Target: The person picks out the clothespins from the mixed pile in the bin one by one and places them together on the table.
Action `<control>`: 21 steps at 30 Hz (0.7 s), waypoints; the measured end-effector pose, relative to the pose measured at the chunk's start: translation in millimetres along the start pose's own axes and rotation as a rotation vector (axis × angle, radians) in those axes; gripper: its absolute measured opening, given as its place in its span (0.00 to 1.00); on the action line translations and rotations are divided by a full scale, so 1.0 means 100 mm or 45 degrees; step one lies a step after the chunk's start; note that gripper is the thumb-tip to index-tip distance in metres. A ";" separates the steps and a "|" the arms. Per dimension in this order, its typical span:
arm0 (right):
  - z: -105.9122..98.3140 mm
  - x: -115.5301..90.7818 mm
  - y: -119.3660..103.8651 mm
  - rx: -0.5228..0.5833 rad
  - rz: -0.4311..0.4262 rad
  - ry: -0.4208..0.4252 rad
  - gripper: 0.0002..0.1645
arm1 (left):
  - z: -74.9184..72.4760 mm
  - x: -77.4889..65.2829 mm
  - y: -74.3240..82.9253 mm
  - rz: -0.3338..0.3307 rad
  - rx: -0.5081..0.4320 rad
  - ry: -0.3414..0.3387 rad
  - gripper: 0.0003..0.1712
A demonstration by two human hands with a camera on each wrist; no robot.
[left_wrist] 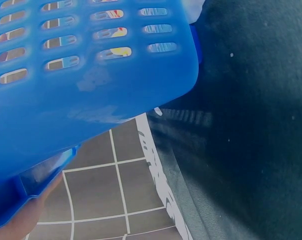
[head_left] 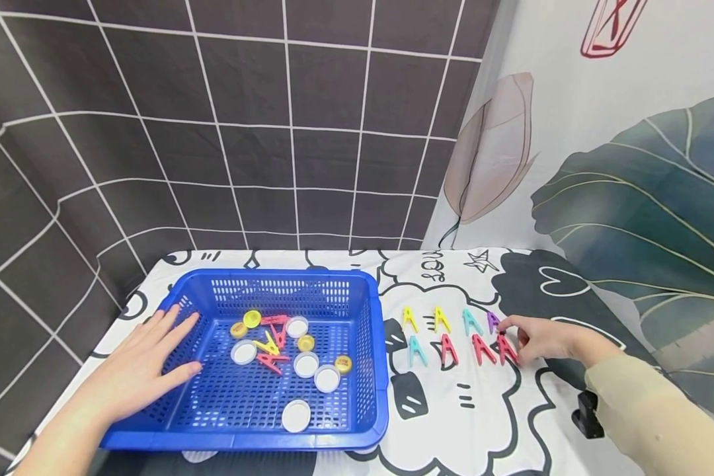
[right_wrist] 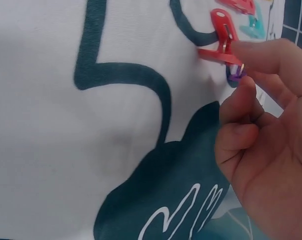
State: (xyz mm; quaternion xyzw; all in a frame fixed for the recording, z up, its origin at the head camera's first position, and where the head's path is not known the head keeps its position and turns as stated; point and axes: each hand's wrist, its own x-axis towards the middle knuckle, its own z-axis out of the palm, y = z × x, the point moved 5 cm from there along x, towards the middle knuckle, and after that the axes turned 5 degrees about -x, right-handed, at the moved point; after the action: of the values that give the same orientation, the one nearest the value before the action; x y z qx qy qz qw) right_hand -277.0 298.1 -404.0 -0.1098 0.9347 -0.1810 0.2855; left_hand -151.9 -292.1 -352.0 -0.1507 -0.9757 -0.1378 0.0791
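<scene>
My left hand (head_left: 149, 367) lies with fingers spread over the left rim of a blue plastic basket (head_left: 244, 441). The left wrist view shows the basket's slotted wall (left_wrist: 91, 100) up close. At the right, my right hand (head_left: 538, 338) pinches the lower end of a purple clothespin (head_left: 492, 322) between thumb and finger. Only a bit of that purple clothespin (right_wrist: 237, 75) shows in the right wrist view. A red clothespin (head_left: 507, 349) lies right beside these fingers. Next to it are another red clothespin (head_left: 483, 350) and a turquoise clothespin (head_left: 471, 322).
Farther left in two rows lie yellow clothespins (head_left: 441, 320), a turquoise clothespin (head_left: 416, 350) and a red one (head_left: 448, 350). Inside the basket are white caps (head_left: 296, 416), yellow caps (head_left: 252, 319) and several red and yellow clothespins. A black object (head_left: 588, 415) stands by the right sleeve.
</scene>
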 end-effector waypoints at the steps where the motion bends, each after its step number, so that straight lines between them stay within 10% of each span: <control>1: -0.01 0.00 -0.01 -0.005 0.001 0.003 0.40 | 0.00 0.00 0.00 0.000 0.002 -0.001 0.43; 21: -0.15 0.09 -0.40 -0.113 -0.107 -0.006 0.39 | 0.00 -0.01 0.01 -0.002 -0.017 0.001 0.43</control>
State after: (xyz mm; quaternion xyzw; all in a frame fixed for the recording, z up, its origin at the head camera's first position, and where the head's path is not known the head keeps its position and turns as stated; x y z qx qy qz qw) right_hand -289.0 263.2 -381.3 -0.1619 0.9357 -0.1509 0.2747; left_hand -150.6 -291.7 -352.2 -0.1504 -0.9749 -0.1444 0.0785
